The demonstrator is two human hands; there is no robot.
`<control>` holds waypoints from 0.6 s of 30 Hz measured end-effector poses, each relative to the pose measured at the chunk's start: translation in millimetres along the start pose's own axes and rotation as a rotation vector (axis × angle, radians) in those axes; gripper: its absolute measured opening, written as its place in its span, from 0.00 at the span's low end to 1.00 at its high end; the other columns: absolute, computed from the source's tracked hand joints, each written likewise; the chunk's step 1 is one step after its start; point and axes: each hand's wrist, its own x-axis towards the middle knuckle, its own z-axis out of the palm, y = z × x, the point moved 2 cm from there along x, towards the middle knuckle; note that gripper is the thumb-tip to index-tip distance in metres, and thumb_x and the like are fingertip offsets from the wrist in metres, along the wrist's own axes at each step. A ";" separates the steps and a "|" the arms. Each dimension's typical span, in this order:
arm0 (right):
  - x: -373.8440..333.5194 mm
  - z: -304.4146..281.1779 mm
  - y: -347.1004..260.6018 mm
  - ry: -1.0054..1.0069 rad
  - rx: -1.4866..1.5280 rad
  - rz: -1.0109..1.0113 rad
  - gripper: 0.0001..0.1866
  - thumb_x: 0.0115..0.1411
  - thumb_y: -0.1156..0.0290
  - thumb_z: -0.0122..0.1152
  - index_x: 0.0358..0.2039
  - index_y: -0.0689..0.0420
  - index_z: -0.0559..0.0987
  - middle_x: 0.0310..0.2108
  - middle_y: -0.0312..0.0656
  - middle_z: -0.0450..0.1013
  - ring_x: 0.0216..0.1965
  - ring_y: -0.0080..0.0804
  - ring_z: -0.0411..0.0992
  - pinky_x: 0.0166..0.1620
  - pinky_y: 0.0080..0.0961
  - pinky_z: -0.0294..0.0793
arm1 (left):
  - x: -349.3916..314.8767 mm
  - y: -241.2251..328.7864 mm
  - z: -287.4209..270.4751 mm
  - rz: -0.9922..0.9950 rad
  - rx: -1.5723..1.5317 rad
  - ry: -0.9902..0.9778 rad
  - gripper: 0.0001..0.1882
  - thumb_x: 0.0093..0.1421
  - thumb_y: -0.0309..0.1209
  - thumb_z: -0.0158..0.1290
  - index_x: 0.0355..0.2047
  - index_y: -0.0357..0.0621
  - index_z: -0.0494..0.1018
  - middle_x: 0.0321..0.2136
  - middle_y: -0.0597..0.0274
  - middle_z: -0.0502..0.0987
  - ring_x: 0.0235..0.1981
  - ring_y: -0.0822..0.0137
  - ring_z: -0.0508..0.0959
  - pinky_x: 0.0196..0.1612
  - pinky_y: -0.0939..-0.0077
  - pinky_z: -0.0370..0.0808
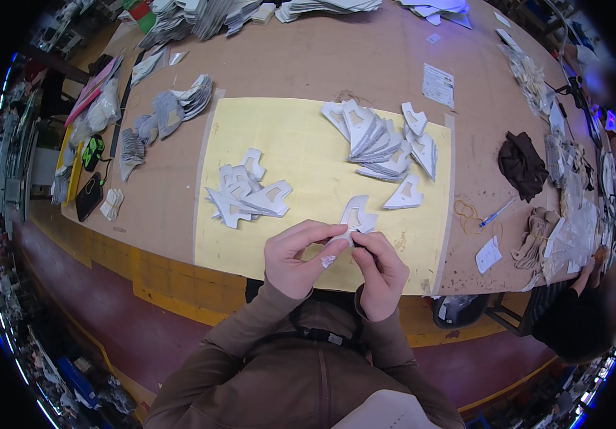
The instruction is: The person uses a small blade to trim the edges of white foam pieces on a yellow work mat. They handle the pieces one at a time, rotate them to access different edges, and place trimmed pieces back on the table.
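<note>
Over the near edge of the yellow sheet [308,250], my two hands meet at a white flat piece with a cut-out window [356,209]. My left hand [301,256] pinches its lower end between thumb and fingers. A small crumpled white scrap [329,261] shows by the left thumb. My right hand [379,272] is closed at the same end, and something small and dark shows at its fingertips, too small to name. Similar white pieces lie in a loose pile [240,189] to the left and in a fanned stack [379,143] farther off to the right.
Grey-white stacked pieces [179,107] lie left of the sheet. To the right are a dark cloth [522,166], a blue-white pen [497,212] and a white tag [488,254]. A black phone [90,196] rests near the left edge. Another person [580,314] is at the right.
</note>
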 end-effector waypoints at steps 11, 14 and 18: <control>-2.9 -9.1 8.0 -0.055 0.656 0.367 0.14 0.61 0.79 0.56 0.47 0.61 0.78 0.30 0.36 0.71 0.23 0.16 0.60 0.26 0.13 0.57 | 1.9 -9.5 -0.3 -0.114 -0.072 0.005 0.14 0.56 0.19 0.58 0.44 0.32 0.77 0.35 0.54 0.79 0.37 0.70 0.79 0.42 0.79 0.76; -3.2 -4.0 -5.5 -0.133 -0.041 -0.059 0.15 0.57 0.81 0.59 0.45 0.59 0.80 0.27 0.36 0.70 0.23 0.19 0.64 0.26 0.16 0.62 | 1.3 -10.8 -0.6 -0.116 -0.074 0.001 0.14 0.56 0.18 0.58 0.44 0.31 0.76 0.36 0.54 0.79 0.38 0.70 0.79 0.43 0.79 0.76; 1.4 4.8 -17.7 -0.171 -0.397 -0.180 0.16 0.53 0.87 0.59 0.43 0.61 0.81 0.27 0.39 0.69 0.23 0.24 0.66 0.28 0.17 0.64 | 3.5 -11.7 -2.9 -0.151 -0.026 0.014 0.13 0.56 0.18 0.58 0.43 0.30 0.76 0.38 0.55 0.79 0.38 0.71 0.79 0.44 0.79 0.76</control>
